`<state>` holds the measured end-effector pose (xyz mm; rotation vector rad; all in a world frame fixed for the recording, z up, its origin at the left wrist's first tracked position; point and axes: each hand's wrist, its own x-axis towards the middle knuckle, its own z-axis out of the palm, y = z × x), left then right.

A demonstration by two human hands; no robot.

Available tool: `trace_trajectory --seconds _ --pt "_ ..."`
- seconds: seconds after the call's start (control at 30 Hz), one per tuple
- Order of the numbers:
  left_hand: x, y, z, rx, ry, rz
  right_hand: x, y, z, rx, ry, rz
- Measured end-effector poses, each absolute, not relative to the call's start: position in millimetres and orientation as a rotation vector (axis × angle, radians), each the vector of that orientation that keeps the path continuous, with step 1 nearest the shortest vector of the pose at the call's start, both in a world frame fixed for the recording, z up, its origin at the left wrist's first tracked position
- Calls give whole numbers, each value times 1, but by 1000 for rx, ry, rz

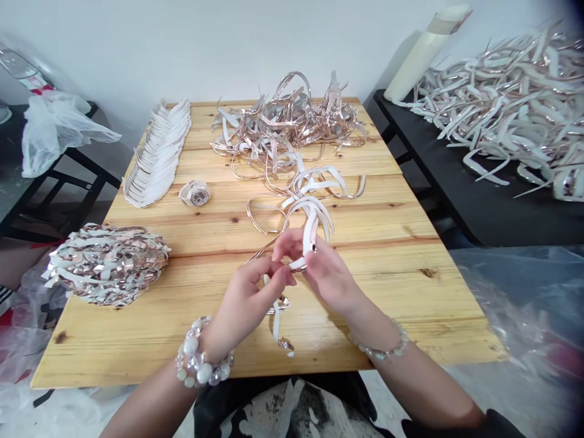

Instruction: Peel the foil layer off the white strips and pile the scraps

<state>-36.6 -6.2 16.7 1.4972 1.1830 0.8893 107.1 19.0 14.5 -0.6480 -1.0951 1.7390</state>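
Note:
My left hand [258,292] pinches the end of a white strip with a shiny rose-gold side, above the near middle of the wooden table. Facing it, my right hand [331,271] has its fingers curled round the same white strip [311,228], which arches up between the hands. Another curled strip [276,319] hangs or lies below my left hand. Just beyond my fingers, loose strips [314,182] trail toward a tangled heap of rose-gold and white strips [292,118] at the back of the table.
On the table's [387,292] left are a bundle of strips [109,261], a small roll [195,193] and a neat row of white strips [159,152]. A black table [493,207] at right bears a large strip pile [515,109] and an upright roll [424,55]. A plastic bag [59,128] sits far left.

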Motion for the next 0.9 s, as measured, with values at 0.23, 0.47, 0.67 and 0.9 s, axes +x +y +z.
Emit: trace_trajectory --seconds 0.23,0.47,0.67,0.9 --pt "-32 -12 15 1641 1072 907 102 17 14 -716 -827 1806" --pt "-28 -13 11 1836 953 941 100 20 19 -893 -637 1792" --pt "-26 -16 8 1941 835 927 104 24 16 -935 -588 1787" --pt "-22 -19 14 2012 665 969 109 32 20 -944 -479 1751"
